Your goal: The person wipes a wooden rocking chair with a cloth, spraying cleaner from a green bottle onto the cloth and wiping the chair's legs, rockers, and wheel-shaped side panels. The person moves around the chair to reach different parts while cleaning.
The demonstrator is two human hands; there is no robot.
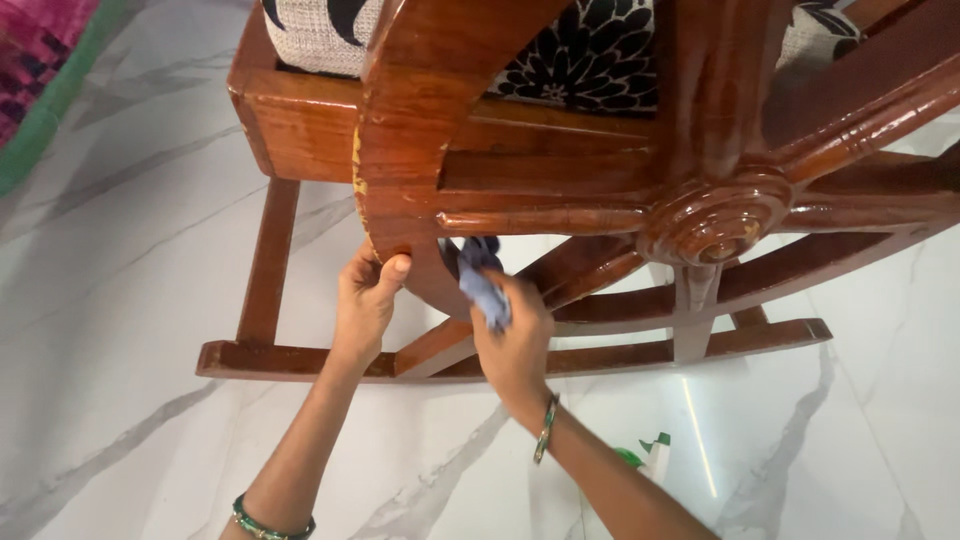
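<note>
A glossy brown wooden chair (560,170) with a wheel-shaped side panel fills the upper view. The wheel has a round carved hub (715,225) and spokes. My left hand (368,300) grips the curved rim of the wheel, thumb on its edge. My right hand (512,335) holds a small blue-grey cloth (482,280) pressed against the rim's inner edge, just under a spoke. Both wrists wear green bangles.
A black-and-white floral cushion (580,55) lies on the seat. The floor (120,300) is white marble with grey veins. A green-and-white spray bottle (648,455) shows beside my right forearm. A pink and green mat (40,70) lies at the top left.
</note>
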